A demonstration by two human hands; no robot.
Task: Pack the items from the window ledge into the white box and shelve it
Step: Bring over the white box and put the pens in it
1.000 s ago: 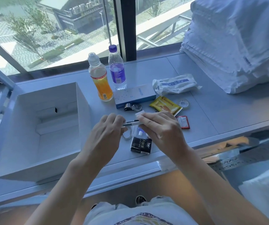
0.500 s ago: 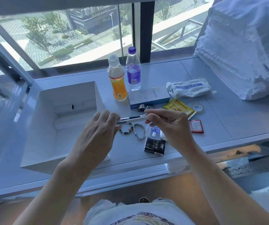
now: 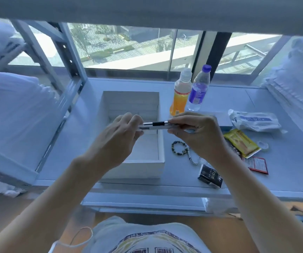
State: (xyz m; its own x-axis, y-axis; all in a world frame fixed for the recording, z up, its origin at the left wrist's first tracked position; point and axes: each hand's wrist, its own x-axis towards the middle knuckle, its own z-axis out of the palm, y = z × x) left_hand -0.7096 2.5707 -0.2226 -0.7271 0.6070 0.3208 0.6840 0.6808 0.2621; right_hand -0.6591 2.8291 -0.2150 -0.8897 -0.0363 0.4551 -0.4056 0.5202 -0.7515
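I hold a pen (image 3: 156, 124) level between both hands, above the right wall of the open white box (image 3: 160, 156). My left hand (image 3: 117, 139) pinches its left end and my right hand (image 3: 200, 136) pinches its right end. On the ledge right of the box lie a beaded bracelet (image 3: 179, 147), a chain bracelet (image 3: 194, 159), a black packet (image 3: 211, 177), a yellow sachet (image 3: 242, 143), a red sachet (image 3: 257, 164) and a white wipes pack (image 3: 254, 120). An orange drink bottle (image 3: 180, 95) and a purple-labelled water bottle (image 3: 198, 88) stand behind.
A metal shelf frame (image 3: 68, 70) with white bedding (image 3: 13, 114) stands left of the box. Folded white linen (image 3: 296, 92) is stacked at the right. The ledge's front edge (image 3: 147, 187) runs just below the box. Part of a blue-white box (image 3: 223, 121) shows behind my right hand.
My view has swung left and up, so the box now sits centre. Both hands have carried the pen left, from above the loose items to above the box's right wall.
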